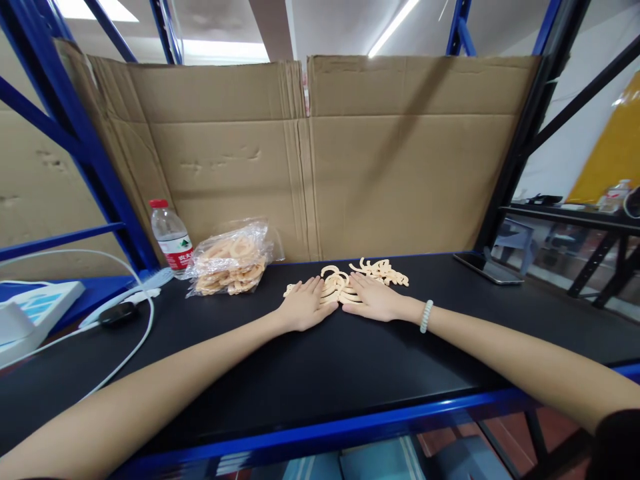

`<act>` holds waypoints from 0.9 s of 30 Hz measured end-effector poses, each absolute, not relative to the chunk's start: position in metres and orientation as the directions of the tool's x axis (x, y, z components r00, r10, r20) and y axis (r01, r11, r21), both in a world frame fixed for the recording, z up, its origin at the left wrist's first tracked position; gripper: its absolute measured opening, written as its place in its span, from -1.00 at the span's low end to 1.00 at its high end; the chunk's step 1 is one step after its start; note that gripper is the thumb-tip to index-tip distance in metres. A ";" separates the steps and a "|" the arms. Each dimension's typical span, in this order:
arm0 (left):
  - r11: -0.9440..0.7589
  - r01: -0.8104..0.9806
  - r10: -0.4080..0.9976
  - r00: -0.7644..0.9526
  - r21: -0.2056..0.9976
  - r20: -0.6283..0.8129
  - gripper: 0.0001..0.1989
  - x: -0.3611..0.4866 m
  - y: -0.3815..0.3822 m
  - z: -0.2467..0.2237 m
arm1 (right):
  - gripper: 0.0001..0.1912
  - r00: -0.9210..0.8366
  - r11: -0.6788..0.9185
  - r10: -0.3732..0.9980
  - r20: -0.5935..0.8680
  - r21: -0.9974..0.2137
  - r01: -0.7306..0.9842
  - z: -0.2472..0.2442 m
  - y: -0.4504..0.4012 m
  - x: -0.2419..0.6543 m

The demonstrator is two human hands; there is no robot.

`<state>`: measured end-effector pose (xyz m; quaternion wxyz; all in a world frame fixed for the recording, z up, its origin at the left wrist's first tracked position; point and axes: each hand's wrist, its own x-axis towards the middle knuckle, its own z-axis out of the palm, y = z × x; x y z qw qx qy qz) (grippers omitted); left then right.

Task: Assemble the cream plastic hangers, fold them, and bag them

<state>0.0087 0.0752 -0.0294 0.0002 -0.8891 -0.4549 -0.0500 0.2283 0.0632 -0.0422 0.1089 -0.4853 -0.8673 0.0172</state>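
Observation:
Pale, cream-coloured curved pieces (331, 272) lie in a small pile at the middle of the black tabletop. My left hand (306, 305) lies over the left side of the pile, fingers stretched out flat. From the right, my right hand (373, 298) rests on the other side, also flat with fingers extended. Both thumbs point inward, close to each other. The palms and fingers hide part of the pile. More cream pieces (383, 271) lie just beyond my right hand. A beaded band circles my right wrist.
Clear plastic bags of similar pieces (233, 263) sit at the back left, beside a red-capped bottle (173, 240). White cables (150, 313) and a power strip (47, 310) lie far left. A phone (489, 268) lies at the back right. Cardboard (400, 167) stands behind.

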 end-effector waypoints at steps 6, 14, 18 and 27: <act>-0.573 0.820 0.818 0.569 0.022 0.088 -0.22 0.010 0.082 -0.028 | -0.18 -0.547 0.605 0.787 0.285 -0.190 0.773 -0.040 0.089 0.240; -0.573 0.819 0.818 0.571 0.012 0.073 -0.20 0.006 0.083 -0.027 | -0.39 -0.558 0.631 0.766 0.318 -0.207 0.748 -0.038 0.130 0.299; -0.576 0.816 0.817 0.574 0.040 0.059 -0.18 0.005 0.084 -0.027 | -0.48 -0.546 0.640 0.746 0.380 -0.187 0.745 -0.050 0.128 0.334; -0.553 0.833 0.831 0.550 0.018 0.082 -0.20 0.011 0.104 -0.026 | -0.55 -0.464 0.622 0.733 0.498 -0.216 0.752 -0.054 0.136 0.373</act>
